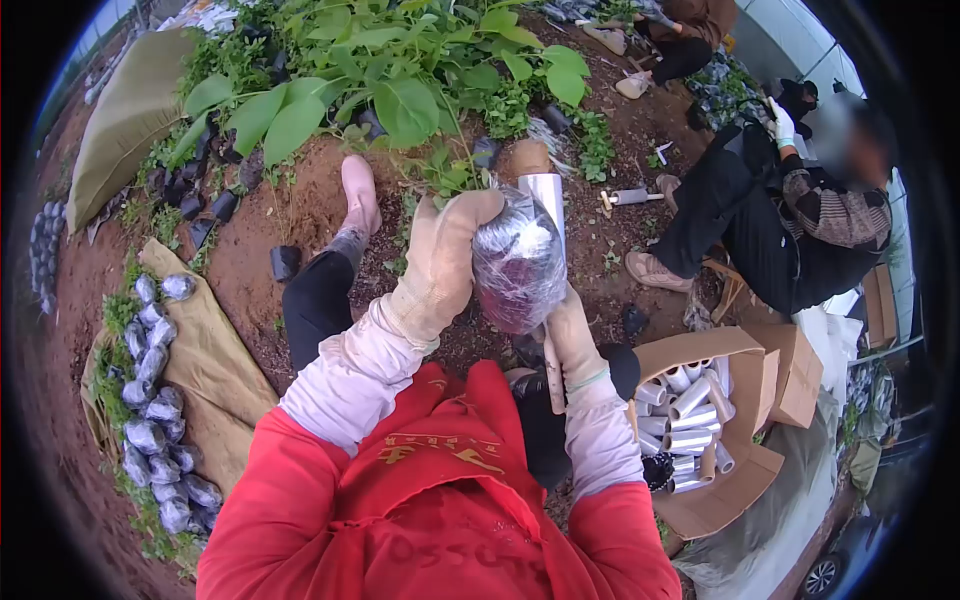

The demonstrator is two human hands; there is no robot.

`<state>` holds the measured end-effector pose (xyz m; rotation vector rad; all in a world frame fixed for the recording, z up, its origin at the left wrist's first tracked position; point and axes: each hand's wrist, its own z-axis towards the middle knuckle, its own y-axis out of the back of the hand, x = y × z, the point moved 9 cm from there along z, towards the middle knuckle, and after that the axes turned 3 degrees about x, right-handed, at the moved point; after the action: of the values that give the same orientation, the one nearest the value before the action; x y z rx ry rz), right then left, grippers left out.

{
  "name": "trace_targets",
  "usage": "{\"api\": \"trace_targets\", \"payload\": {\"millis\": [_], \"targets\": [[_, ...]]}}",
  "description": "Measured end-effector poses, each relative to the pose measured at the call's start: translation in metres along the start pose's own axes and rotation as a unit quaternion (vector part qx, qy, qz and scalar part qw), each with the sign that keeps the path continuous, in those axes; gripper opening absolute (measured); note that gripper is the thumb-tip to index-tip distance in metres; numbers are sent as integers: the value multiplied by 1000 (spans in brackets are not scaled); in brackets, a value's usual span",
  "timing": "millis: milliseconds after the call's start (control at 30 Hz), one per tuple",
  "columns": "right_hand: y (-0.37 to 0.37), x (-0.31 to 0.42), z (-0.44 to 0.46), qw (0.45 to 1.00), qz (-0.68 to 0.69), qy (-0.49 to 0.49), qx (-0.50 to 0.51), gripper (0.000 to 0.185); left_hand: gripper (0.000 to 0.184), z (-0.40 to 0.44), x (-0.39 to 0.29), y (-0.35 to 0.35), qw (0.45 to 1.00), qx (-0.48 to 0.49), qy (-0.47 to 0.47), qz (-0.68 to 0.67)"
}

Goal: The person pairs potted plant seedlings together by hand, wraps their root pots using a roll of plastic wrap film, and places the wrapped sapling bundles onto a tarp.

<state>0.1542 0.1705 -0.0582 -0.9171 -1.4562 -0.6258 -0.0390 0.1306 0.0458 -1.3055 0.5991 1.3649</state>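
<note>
My left hand (pixel 440 255), in a pale work glove, grips the top of a dark root ball (pixel 518 265) wrapped in clear plastic film. Green leafy stems (pixel 450 170) rise from beside that hand. Just right of the ball stands a roll of clear film (pixel 545 200) with a brown core at its top. My right hand (pixel 572 340), also gloved, is closed below the roll around a wooden stick handle (pixel 553 370) that points down. The wrapped ball hides part of the roll and some of my right fingers.
An open cardboard box (pixel 700 345) of film rolls stands at the right. Wrapped plants (pixel 155 430) line a brown cloth (pixel 215 370) at the left. A seated co-worker (pixel 780 220) is at the right, another person (pixel 690 35) farther back. Leafy plants (pixel 400 60) fill the front.
</note>
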Motion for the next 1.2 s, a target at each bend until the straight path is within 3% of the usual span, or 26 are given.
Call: {"api": "trace_targets", "payload": {"millis": [33, 67, 100, 133, 167, 200, 233, 300, 367, 433, 467, 500, 533, 567, 600, 667, 700, 767, 800, 900, 967, 1033, 1067, 1133, 1167, 1200], "targets": [[-13, -24, 2, 993, -48, -98, 46, 40, 26, 3, -1, -1, 998, -3, -25, 55], [-27, -37, 0, 976, -153, -131, 85, 39, 27, 10, -2, 0, 998, 14, -16, 65], [-53, -40, -4, 875, -431, 58, 213, 42, 28, 17, -6, 1, 997, 32, -10, 76], [-74, -41, -20, 679, -639, 297, 206, 45, 28, 16, -32, -5, 950, 57, -145, 272], [-61, -20, -16, 824, -559, 6, 92, 45, 27, 20, -39, -6, 928, 76, -190, 312], [-74, 3, -29, 780, -616, 18, 110, 45, 27, 23, -46, -7, 902, 91, -237, 348], [-81, 13, -37, 747, -646, 35, 151, 46, 28, 24, -51, -6, 842, 93, -314, 430], [-90, 44, -51, 706, -665, 124, 209, 52, 30, 35, -41, 3, 835, 167, -278, 445], [-90, 72, -62, 690, -653, 159, 268, 57, 31, 38, -32, 13, 863, 270, -166, 393], [-86, 103, -70, 718, -616, 151, 288, 56, 28, 19, -40, 15, 804, 315, -288, 413], [-77, 108, -71, 743, -589, 151, 279, 60, 27, 31, -16, 32, 919, 297, -78, 248], [-70, 125, -74, 800, -509, 236, 215, 49, 26, 30, 16, 44, 955, 254, 143, 63], [-50, 122, -64, 871, -405, 242, 138, 51, 26, 10, -20, 30, 946, 160, 246, -140], [-30, 115, -60, 924, -291, 240, 64, 54, 29, 7, -30, 23, 947, 100, 257, -167], [-27, 85, -59, 996, -20, 50, 75, 65, 32, 2, -41, 17, 957, 109, 218, -155], [-35, 43, -50, 989, 97, 37, 106, 69, 41, -4, -51, -1, 964, 142, 163, -157], [-46, 19, -37, 981, 148, 26, 124, 72, 46, -12, -46, -15, 934, 208, 200, -210], [-84, 22, -29, 967, 235, 18, 97, 73, 55, -17, -55, -17, 950, 234, 101, -181], [-90, 20, -25, 963, 249, 10, 106, 72, 68, -19, -64, -26, 946, 220, 82, -221], [-86, 23, -27, 963, 243, 5, 119, 71, 86, -18, -60, -27, 943, 265, 82, -185], [-74, 33, -41, 976, 189, 9, 110, 70, 85, -18, -50, -15, 957, 180, 85, -213], [-66, 66, -56, 984, 123, 83, 103, 69, 83, -29, -38, -5, 954, 65, 128, -264], [-68, 90, -63, 964, 148, 193, 106, 60, 79, -38, -35, -2, 952, 84, 92, -278], [-67, 88, -56, 981, -38, 177, 69, 62, 82, -64, -44, -9, 978, 82, 16, -189], [-66, 81, -53, 977, -132, 162, 52, 63, 87, -70, -30, -7, 977, 75, 20, -197], [-68, 86, -56, 916, -273, 293, 25, 62, 85, -71, -21, 0, 979, 63, 42, -188]]}}
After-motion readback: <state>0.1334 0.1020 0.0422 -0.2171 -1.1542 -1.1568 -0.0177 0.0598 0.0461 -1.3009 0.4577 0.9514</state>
